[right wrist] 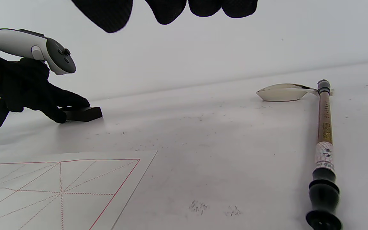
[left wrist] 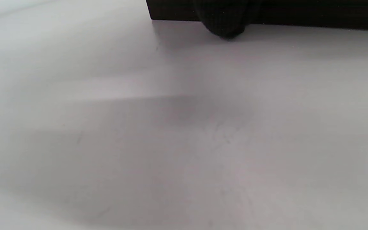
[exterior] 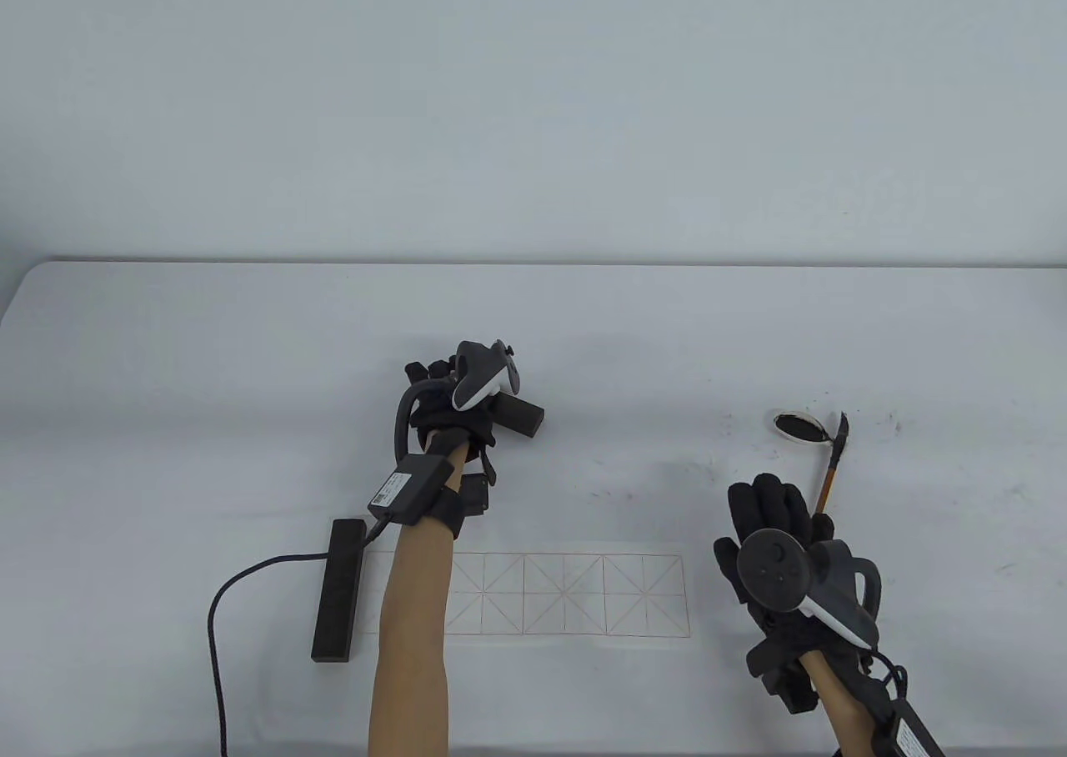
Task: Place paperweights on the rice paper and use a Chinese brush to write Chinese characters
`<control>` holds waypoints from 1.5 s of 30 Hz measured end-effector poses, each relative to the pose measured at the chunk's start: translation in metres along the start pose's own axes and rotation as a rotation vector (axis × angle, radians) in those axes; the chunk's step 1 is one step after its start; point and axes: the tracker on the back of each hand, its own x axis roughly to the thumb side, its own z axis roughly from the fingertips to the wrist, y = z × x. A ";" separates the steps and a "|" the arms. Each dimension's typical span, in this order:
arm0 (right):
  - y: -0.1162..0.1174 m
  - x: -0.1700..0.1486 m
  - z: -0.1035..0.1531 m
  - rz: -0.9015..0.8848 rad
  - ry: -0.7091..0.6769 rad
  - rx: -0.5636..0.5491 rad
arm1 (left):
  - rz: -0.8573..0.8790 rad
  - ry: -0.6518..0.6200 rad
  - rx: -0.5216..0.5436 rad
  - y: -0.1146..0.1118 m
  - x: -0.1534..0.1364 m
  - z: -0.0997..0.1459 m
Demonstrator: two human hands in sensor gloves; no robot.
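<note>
A strip of rice paper [exterior: 567, 594] with a red grid lies near the table's front. One black paperweight [exterior: 338, 590] lies along its left end. Farther back, my left hand [exterior: 442, 390] grips a second black paperweight [exterior: 523, 415] that rests on the table; in the left wrist view a fingertip [left wrist: 224, 24] curls over the block [left wrist: 299, 12]. My right hand [exterior: 771, 515] hovers right of the paper, fingers relaxed and holding nothing. The brush [exterior: 832, 469] lies on the table just beyond it, tip towards the ink dish [exterior: 798, 426].
A black cable [exterior: 218, 615] runs from my left wrist to the front edge. Ink specks mark the table around the dish and behind the paper. In the right wrist view the brush [right wrist: 324, 143] lies to the right of the paper corner [right wrist: 123, 169].
</note>
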 end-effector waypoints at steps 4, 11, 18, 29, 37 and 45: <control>0.000 0.001 0.000 0.003 -0.002 0.003 | 0.001 0.010 0.014 0.000 0.001 -0.001; 0.000 0.000 0.000 0.002 0.000 0.000 | -0.027 0.028 0.057 -0.001 0.004 0.001; 0.001 0.000 -0.001 0.001 -0.002 -0.008 | -0.123 0.047 0.175 -0.005 0.005 0.005; -0.004 -0.002 -0.001 -0.008 0.008 -0.051 | -0.177 -0.151 0.496 0.019 -0.025 0.065; -0.027 0.040 0.003 -0.040 -0.149 -0.148 | -0.333 -0.348 0.734 0.017 -0.052 0.156; -0.044 0.104 0.006 0.023 -0.352 -0.210 | -0.348 -0.548 0.840 0.000 -0.060 0.232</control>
